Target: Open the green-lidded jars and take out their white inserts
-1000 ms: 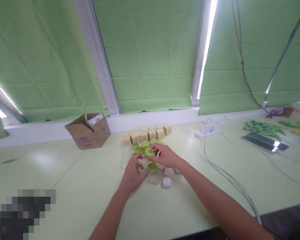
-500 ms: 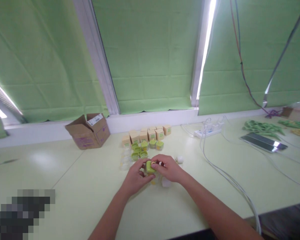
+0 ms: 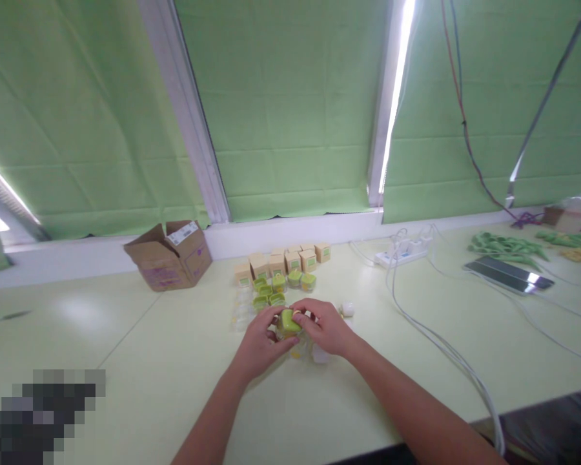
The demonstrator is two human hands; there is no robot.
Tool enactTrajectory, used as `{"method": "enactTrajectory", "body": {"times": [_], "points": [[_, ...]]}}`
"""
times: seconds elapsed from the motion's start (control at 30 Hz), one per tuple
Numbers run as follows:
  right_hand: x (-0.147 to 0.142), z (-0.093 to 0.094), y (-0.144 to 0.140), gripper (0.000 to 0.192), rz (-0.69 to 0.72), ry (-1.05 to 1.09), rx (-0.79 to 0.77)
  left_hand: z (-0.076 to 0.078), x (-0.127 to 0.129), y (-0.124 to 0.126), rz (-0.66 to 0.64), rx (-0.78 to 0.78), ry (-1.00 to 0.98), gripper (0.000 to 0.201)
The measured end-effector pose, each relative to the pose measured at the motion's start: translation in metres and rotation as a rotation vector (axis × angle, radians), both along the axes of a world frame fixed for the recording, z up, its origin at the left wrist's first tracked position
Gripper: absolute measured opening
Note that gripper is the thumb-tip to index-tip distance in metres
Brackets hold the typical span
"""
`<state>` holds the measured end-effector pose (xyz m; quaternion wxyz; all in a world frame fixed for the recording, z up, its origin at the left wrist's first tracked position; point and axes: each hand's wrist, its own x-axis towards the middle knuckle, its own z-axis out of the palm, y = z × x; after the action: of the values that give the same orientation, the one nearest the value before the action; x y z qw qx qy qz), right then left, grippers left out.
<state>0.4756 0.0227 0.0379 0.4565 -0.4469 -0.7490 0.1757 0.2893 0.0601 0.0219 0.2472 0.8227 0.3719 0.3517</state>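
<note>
My left hand and my right hand meet over the pale green table, both gripping one small green-lidded jar between the fingertips. Just beyond them stands a cluster of similar green jars, and behind that a row of small tan cartons. Clear lidless jars lie left of my hands. A white cap-like piece sits to the right, and parts under my hands are hidden.
An open cardboard box lies on its side at the back left. A white power strip with cables runs across the right side, near a dark flat device and green items. Green blinds cover the windows.
My hands drew back from the jar cluster toward me, bringing one green jar with them. Both hands now close on it together; in the last half second they hardly moved.
</note>
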Motion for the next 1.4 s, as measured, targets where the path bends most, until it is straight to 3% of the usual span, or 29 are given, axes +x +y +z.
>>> {"method": "enactTrajectory", "body": {"times": [0.2, 0.53, 0.77, 1.17, 1.4], "points": [[0.002, -0.005, 0.002, 0.021, -0.006, 0.070, 0.051, 0.000, -0.003, 0.002, 0.010, 0.052, 0.016, 0.046], [0.014, -0.016, 0.019, 0.027, -0.115, 0.337, -0.026, -0.002, -0.027, 0.016, 0.033, 0.090, 0.137, 0.046], [0.015, -0.018, 0.021, 0.027, -0.123, 0.351, -0.025, -0.001, -0.039, 0.018, -0.009, 0.184, 0.394, 0.047], [0.016, -0.018, 0.022, 0.027, -0.114, 0.336, -0.034, -0.007, -0.039, 0.022, -0.061, 0.249, 0.446, 0.047], [0.016, -0.021, 0.024, 0.027, -0.094, 0.342, -0.040, -0.019, -0.044, 0.035, 0.070, 0.335, 0.520, 0.050]]}}
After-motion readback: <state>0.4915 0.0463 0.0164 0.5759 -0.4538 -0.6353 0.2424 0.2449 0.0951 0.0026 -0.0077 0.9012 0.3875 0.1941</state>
